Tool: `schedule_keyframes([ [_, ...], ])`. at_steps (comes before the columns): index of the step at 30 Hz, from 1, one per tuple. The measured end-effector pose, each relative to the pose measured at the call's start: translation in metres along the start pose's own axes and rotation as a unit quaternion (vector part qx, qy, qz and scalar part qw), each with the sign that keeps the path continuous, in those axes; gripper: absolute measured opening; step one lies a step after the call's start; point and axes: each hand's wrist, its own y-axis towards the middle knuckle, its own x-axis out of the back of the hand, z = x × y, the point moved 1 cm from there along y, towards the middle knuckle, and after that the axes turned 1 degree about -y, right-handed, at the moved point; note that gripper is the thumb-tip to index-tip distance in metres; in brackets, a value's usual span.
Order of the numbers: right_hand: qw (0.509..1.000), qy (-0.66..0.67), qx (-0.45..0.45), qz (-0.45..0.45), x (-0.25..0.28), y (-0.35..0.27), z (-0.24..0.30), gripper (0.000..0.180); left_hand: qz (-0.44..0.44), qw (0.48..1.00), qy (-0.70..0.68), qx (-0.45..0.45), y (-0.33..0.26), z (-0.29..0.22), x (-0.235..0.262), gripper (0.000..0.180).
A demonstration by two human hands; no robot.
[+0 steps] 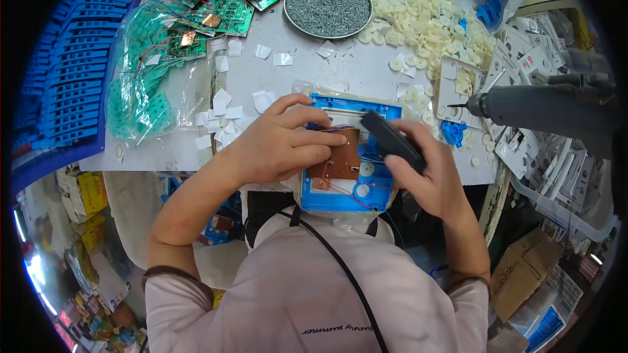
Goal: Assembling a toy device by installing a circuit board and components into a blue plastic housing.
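At the table's near edge lies a blue plastic housing [398, 113], its inside facing up. A brown circuit board [345, 157] sits in its left part, with thin red wires running from it over the housing. My left hand [288, 137] rests on the left side, fingers stretched and apart, fingertips on the board and the housing's upper edge; its thumb is hidden. In my right hand [428, 176] is a black bar-shaped tool [391, 138], gripped between thumb and fingers and tilted over the housing's right half. Its exact kind does not show.
A round dish of small screws [328, 5] stands behind, with cream plastic discs [432, 23] heaped beside it. Green circuit boards [226, 16] lie at back left, near stacked blue parts [78, 46]. An electric screwdriver [543, 104] points in from the right, near white panels [546, 150].
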Motion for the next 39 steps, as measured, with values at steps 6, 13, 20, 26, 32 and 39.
schedule_keyframes([
  [6, 0.997, -0.049, -0.021, 0.063, -0.005, 0.019, 0.012, 0.045, -0.075, 0.989, -0.126, 0.025, -0.003, 0.012, -0.006, 0.016],
  [13, 0.943, -0.293, 0.152, 0.041, -0.015, 0.009, 0.017, 0.052, -0.178, 0.948, -0.212, 0.159, 0.0, 0.014, -0.011, 0.011],
  [20, 0.907, -0.345, 0.235, 0.048, -0.011, 0.009, 0.012, 0.059, -0.206, 0.865, -0.317, 0.33, 0.015, -0.002, -0.017, 0.01],
  [26, 0.944, -0.261, 0.203, 0.01, -0.006, 0.008, 0.007, 0.064, -0.154, 0.942, -0.19, 0.228, 0.016, -0.004, -0.003, 0.007],
  [32, 0.95, -0.222, 0.21, -0.07, -0.018, 0.01, 0.0, 0.064, -0.254, 0.908, -0.193, 0.272, 0.009, -0.027, -0.017, 0.007],
  [39, 0.953, -0.2, 0.226, -0.002, -0.026, 0.029, 0.0, 0.062, -0.139, 0.898, -0.261, 0.327, 0.007, -0.02, 0.002, 0.008],
])
